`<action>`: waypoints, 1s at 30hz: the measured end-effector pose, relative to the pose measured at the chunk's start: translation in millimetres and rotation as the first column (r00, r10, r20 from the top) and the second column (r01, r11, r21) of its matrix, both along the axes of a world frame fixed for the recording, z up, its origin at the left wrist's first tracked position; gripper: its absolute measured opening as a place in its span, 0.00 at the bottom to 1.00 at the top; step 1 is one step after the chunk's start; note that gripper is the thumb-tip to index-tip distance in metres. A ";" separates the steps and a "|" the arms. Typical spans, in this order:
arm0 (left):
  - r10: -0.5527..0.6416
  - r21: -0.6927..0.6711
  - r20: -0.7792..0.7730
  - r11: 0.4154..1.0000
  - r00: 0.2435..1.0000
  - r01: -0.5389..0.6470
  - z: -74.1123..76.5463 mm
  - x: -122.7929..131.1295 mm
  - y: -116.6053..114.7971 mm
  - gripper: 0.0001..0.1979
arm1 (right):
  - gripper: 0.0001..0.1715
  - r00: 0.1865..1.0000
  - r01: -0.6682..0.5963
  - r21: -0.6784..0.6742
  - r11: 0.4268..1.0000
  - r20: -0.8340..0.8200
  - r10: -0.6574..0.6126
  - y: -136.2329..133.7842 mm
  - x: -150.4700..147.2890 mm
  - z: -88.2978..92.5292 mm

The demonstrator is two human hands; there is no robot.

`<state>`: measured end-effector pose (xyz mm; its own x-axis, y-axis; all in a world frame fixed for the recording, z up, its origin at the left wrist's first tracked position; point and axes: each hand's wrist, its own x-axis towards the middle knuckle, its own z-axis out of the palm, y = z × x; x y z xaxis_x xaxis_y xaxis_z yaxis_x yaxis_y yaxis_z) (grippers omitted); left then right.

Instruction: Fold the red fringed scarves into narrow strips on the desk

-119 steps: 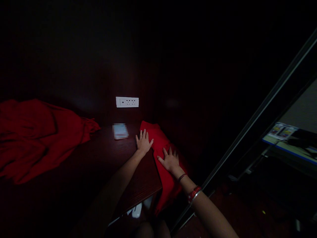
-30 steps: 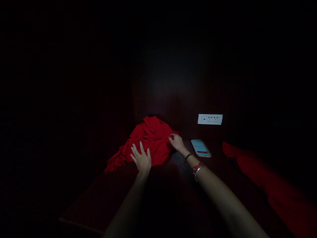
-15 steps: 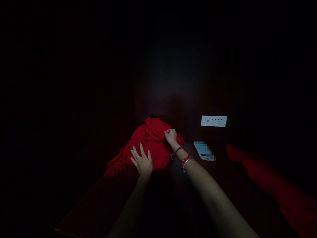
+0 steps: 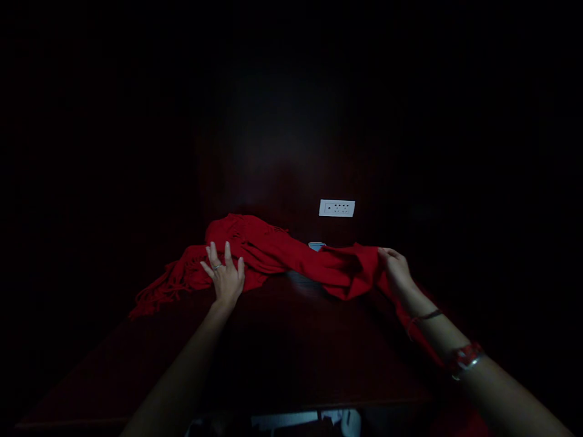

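A red fringed scarf [image 4: 291, 254] stretches across a dark wooden surface, bunched at the left and pulled out to the right. Its tassels trail toward the left. My left hand [image 4: 226, 278], with a ring on one finger, rests spread on the bunched part. At the right, my right hand [image 4: 397, 270] pinches the scarf's stretched end, lifted somewhat off the surface. Bracelets circle my right wrist. Behind the scarf a phone [image 4: 317, 246] shows only its far edge; the rest is covered.
A white socket panel [image 4: 337, 208] is set in the dark wall behind. More red cloth [image 4: 423, 340] lies beneath my right forearm. The dark wooden tabletop [image 4: 300, 352] ends at a front edge, below which pale objects [image 4: 291, 420] show dimly. The surroundings are very dark.
My right hand has moved right, drawing the scarf out of its heap and across the phone. My left hand stays spread on the heap. The view has shifted to the right.
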<state>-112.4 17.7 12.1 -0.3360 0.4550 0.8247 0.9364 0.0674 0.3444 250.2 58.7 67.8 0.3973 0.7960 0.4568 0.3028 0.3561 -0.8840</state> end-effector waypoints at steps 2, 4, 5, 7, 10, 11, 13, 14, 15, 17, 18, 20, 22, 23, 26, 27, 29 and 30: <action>-0.057 -0.016 -0.069 0.998 0.996 0.056 2.3 6.7 -1.2 0.26 | 0.09 0.982 0.161 -0.061 0.985 -0.090 -0.166 -11.3 38.9 4.7; -0.111 -0.049 -0.122 0.993 0.986 0.106 1.8 13.8 -1.3 0.26 | 0.09 0.973 0.228 -0.130 0.965 0.007 -0.229 -19.5 61.1 8.6; -0.141 -0.074 -0.147 0.989 0.979 0.131 0.5 17.2 -0.9 0.26 | 0.09 0.969 0.230 -0.157 0.960 0.126 -0.212 -22.3 64.5 9.2; -0.212 -0.151 -0.212 0.971 0.954 0.183 -3.8 22.8 0.7 0.26 | 0.10 0.904 0.207 -0.163 0.965 0.410 -0.125 -25.6 55.6 6.5; -0.349 -0.315 -0.315 0.916 0.882 0.250 -12.1 26.9 4.3 0.26 | 0.18 0.660 0.159 -0.032 0.987 0.747 -0.082 -26.6 11.1 -5.2; -0.397 -0.365 -0.339 0.891 0.853 0.270 -14.7 26.7 5.6 0.26 | 0.21 0.573 0.144 -0.006 0.990 0.816 -0.079 -26.1 -8.0 -10.2; -0.477 -0.434 -0.359 0.846 0.802 0.309 -18.8 24.2 8.1 0.26 | 0.24 0.424 0.036 -0.023 0.999 0.906 0.005 -23.6 -46.2 -20.5; -0.505 -0.456 -0.360 0.829 0.785 0.324 -20.3 21.9 9.3 0.26 | 0.27 0.377 -0.012 -0.075 0.997 0.923 0.074 -21.5 -63.2 -25.6; -0.522 -0.471 -0.356 0.816 0.775 0.334 -21.4 19.3 10.4 0.26 | 0.30 0.349 -0.030 -0.159 0.987 0.923 0.159 -18.9 -78.0 -30.5; -0.524 -0.484 -0.350 0.811 0.776 0.329 -22.6 14.0 12.0 0.26 | 0.33 0.294 -0.052 -0.344 0.938 0.892 0.344 -13.1 -100.0 -39.4; -0.510 -0.482 -0.353 0.817 0.784 0.315 -22.5 12.1 12.3 0.27 | 0.31 0.269 -0.062 -0.415 0.908 0.869 0.415 -10.3 -107.3 -43.2; -0.463 -0.463 -0.373 0.844 0.804 0.271 -21.0 10.9 11.6 0.28 | 0.21 0.224 -0.095 -0.450 0.888 0.860 0.459 -6.2 -115.5 -49.0; -0.424 -0.441 -0.407 0.867 0.809 0.232 -17.1 14.4 8.5 0.29 | 0.14 0.217 -0.143 -0.353 0.925 0.900 0.377 -4.7 -117.8 -51.3; -0.416 -0.435 -0.426 0.873 0.803 0.221 -14.3 17.7 6.1 0.30 | 0.12 0.234 -0.167 -0.287 0.943 0.918 0.321 -4.9 -117.5 -51.1; -0.413 -0.430 -0.469 0.879 0.781 0.207 -4.1 30.2 -2.4 0.33 | 0.12 0.366 -0.245 -0.151 0.958 0.900 0.235 -7.8 -113.7 -45.8; -0.412 -0.428 -0.474 0.880 0.778 0.204 -0.9 33.8 -5.0 0.33 | 0.12 0.434 -0.271 -0.124 0.955 0.869 0.236 -9.1 -112.1 -42.9; -0.409 -0.415 -0.471 0.885 0.781 0.213 4.1 38.0 -8.6 0.32 | 0.14 0.583 -0.310 -0.052 0.949 0.779 0.233 -11.2 -109.3 -36.5; -0.415 -0.405 -0.465 0.885 0.782 0.228 5.5 38.3 -9.4 0.31 | 0.14 0.654 -0.317 -0.007 0.948 0.723 0.223 -11.8 -108.1 -33.4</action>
